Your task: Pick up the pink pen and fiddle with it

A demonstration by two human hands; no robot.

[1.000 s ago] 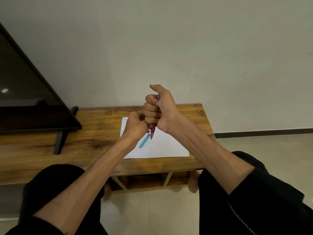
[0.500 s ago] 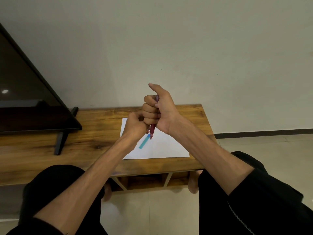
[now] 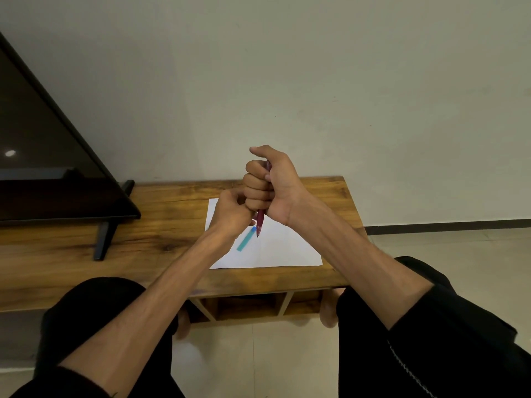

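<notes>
Upright in the fist: red pen held over the white sheet

Clearly the right hand has all four fingers wrapped round a red pen, thumb stuck out above the fist. The pen's long axis runs close to vertical, tilted a little, with its tip pointing down at the white sheet of paper and hanging just above it, not touching as far as the view tells. Its upper end shows as a thin red sliver between thumb and curled fingers.

The left hand sits just left of the pen, below the right fist and touching it, fingers curled in toward the pen's lower barrel; whether they pinch the barrel or only rest against the other hand is hidden by the knuckles. Of the two, the left is nearer the tip.

A teal cap or short marker piece lies flat on the sheet just below and left of the pen tip, slanted. The sheet rests on a wooden bench table, and a dark television stands well left of the pen
</notes>
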